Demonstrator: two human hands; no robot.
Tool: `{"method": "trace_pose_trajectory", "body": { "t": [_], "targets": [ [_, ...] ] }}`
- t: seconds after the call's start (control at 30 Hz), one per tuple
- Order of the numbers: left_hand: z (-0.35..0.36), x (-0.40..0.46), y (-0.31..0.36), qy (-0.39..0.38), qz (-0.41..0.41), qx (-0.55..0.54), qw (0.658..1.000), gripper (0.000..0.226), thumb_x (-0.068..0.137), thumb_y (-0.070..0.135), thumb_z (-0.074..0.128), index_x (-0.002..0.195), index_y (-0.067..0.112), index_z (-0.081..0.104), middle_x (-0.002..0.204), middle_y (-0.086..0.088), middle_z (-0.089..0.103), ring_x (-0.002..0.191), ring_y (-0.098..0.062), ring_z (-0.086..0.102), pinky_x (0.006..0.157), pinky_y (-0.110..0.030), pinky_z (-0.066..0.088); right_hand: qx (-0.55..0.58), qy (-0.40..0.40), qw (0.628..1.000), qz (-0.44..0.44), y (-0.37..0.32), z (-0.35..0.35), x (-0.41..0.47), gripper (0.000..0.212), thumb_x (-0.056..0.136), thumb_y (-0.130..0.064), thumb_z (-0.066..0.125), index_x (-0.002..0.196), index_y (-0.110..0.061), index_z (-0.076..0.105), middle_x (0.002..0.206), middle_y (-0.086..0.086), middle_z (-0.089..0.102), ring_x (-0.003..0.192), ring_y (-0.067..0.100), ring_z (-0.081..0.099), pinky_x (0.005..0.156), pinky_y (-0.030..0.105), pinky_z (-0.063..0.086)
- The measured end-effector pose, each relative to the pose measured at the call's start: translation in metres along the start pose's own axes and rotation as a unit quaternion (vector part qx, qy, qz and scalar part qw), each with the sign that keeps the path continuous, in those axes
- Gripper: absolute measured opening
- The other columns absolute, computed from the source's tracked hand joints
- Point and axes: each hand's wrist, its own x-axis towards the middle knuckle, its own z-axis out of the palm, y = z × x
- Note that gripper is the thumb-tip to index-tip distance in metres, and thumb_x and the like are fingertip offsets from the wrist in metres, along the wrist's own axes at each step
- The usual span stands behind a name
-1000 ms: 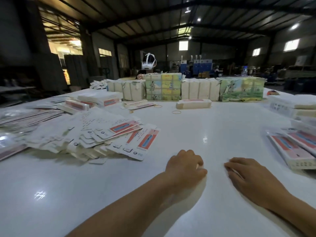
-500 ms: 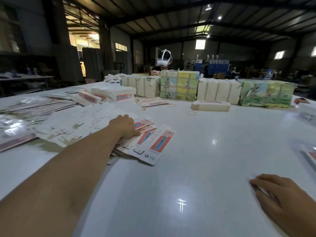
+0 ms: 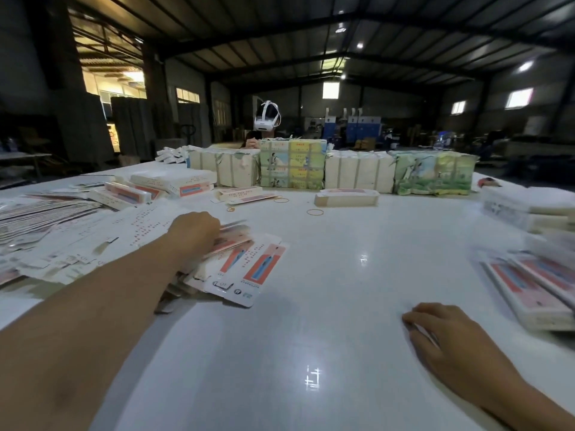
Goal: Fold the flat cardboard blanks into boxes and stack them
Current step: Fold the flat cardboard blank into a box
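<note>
A loose heap of flat white cardboard blanks point(image 3: 249, 269) with red and blue print lies on the white table point(image 3: 326, 290) at the left. My left hand point(image 3: 194, 233) reaches over this heap, its fingers curled down onto the top blanks; whether it grips one is hidden by the hand's back. My right hand point(image 3: 448, 340) rests flat on the bare table at the lower right, fingers relaxed, holding nothing. Folded boxes point(image 3: 535, 284) lie stacked at the right edge.
Bundled packs point(image 3: 292, 164) line the table's far side, with a person in a white headset point(image 3: 267, 118) behind them. A single folded box point(image 3: 347, 197) and rubber bands point(image 3: 315, 212) lie mid-table. More blanks and boxes point(image 3: 174, 185) crowd the far left.
My left hand has left the table in front of me and reached out to the heap of blanks at the left. The right hand stays resting on the table.
</note>
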Motion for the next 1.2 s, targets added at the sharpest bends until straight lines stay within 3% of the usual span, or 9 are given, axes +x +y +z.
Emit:
{"method": "trace_pose_trajectory", "body": {
  "t": [0.2, 0.27, 0.37, 0.43, 0.6, 0.77, 0.9, 1.07, 1.2],
  "targets": [
    [-0.064, -0.033, 0.106, 0.178, 0.110, -0.095, 0.973, 0.020, 0.092, 0.007, 0.041, 0.096, 0.010, 0.060, 0.092, -0.007, 0.063, 0.082, -0.027, 0.061, 0.070, -0.033, 0.050, 0.202, 0.003, 0.976, 0.082, 0.000, -0.013, -0.001, 0.024, 0.098, -0.025, 0.048, 0.111, -0.018, 0.067, 0.122, -0.001, 0.062, 0.107, 0.013, 0.058, 0.092, 0.021, 0.039],
    [-0.072, -0.063, 0.149, 0.240, 0.177, -0.166, 0.940, 0.019, 0.092, 0.007, 0.046, 0.098, 0.010, 0.064, 0.092, -0.006, 0.064, 0.083, -0.028, 0.063, 0.071, -0.035, 0.052, 0.457, 0.055, 0.863, 0.208, 0.002, -0.023, 0.001, 0.025, 0.098, -0.030, 0.048, 0.094, -0.015, 0.068, 0.106, 0.009, 0.071, 0.085, 0.018, 0.068, 0.078, 0.031, 0.054],
    [-0.072, -0.105, 0.191, 0.271, 0.274, -0.209, 0.899, 0.022, 0.089, 0.007, 0.049, 0.100, 0.012, 0.067, 0.092, -0.003, 0.066, 0.080, -0.026, 0.064, 0.062, -0.036, 0.054, 0.731, 0.039, 0.585, 0.348, 0.013, -0.039, 0.007, 0.053, 0.096, -0.052, 0.041, 0.103, -0.002, 0.059, 0.084, 0.021, 0.072, 0.066, 0.030, 0.071, 0.049, 0.037, 0.056],
    [-0.065, -0.124, 0.205, 0.300, 0.323, -0.202, 0.875, 0.017, 0.076, 0.002, 0.063, 0.088, 0.011, 0.070, 0.079, -0.002, 0.066, 0.067, -0.022, 0.062, 0.043, -0.031, 0.049, 0.744, 0.021, 0.552, 0.375, 0.017, -0.045, 0.005, 0.048, 0.095, -0.049, 0.046, 0.100, -0.002, 0.056, 0.071, 0.017, 0.071, 0.059, 0.029, 0.070, 0.040, 0.033, 0.052],
    [-0.046, -0.143, 0.215, 0.284, 0.322, -0.286, 0.857, 0.029, 0.060, 0.004, 0.080, 0.088, 0.011, 0.074, 0.084, -0.005, 0.071, 0.068, -0.023, 0.066, 0.041, -0.030, 0.051, 0.695, 0.009, 0.614, 0.375, 0.013, -0.040, 0.001, 0.014, 0.095, -0.005, 0.047, 0.083, 0.001, 0.053, 0.051, 0.010, 0.064, 0.045, 0.021, 0.065, 0.035, 0.029, 0.049],
    [-0.047, -0.136, 0.223, 0.135, 0.214, -0.295, 0.921, 0.078, 0.083, 0.064, 0.049, 0.148, 0.028, 0.023, 0.155, 0.003, 0.022, 0.135, -0.017, 0.033, 0.112, -0.042, 0.026, 0.687, -0.046, 0.664, 0.292, -0.001, -0.039, -0.003, 0.020, 0.093, -0.004, 0.055, 0.076, 0.007, 0.060, 0.066, 0.017, 0.070, 0.060, 0.026, 0.070, 0.042, 0.031, 0.054],
    [-0.043, -0.134, 0.219, 0.124, 0.189, -0.336, 0.914, 0.089, 0.074, 0.076, 0.042, 0.147, 0.030, 0.020, 0.143, 0.007, 0.036, 0.119, -0.012, 0.042, 0.102, -0.034, 0.038, 0.666, -0.050, 0.698, 0.257, -0.007, -0.041, -0.007, 0.021, 0.094, -0.010, 0.055, 0.079, -0.001, 0.066, 0.076, 0.016, 0.072, 0.064, 0.027, 0.070, 0.049, 0.033, 0.057],
    [-0.044, -0.128, 0.211, 0.148, 0.134, -0.367, 0.909, 0.097, 0.069, 0.074, 0.053, 0.147, 0.025, 0.024, 0.131, 0.005, 0.043, 0.106, -0.013, 0.046, 0.091, -0.030, 0.043, 0.463, 0.016, 0.868, 0.178, -0.008, -0.038, -0.016, 0.057, 0.095, -0.038, 0.051, 0.138, -0.058, 0.020, 0.106, -0.012, 0.061, 0.074, 0.013, 0.065, 0.057, 0.019, 0.051],
    [-0.046, -0.131, 0.210, 0.179, 0.123, -0.369, 0.904, 0.098, 0.064, 0.076, 0.042, 0.145, 0.021, 0.031, 0.130, 0.001, 0.047, 0.105, -0.016, 0.048, 0.089, -0.029, 0.043, 0.251, -0.010, 0.967, 0.048, -0.011, -0.029, -0.018, 0.058, 0.096, -0.038, 0.048, 0.147, -0.044, 0.020, 0.117, -0.015, 0.047, 0.080, 0.007, 0.059, 0.071, 0.014, 0.044]
  ]
}}
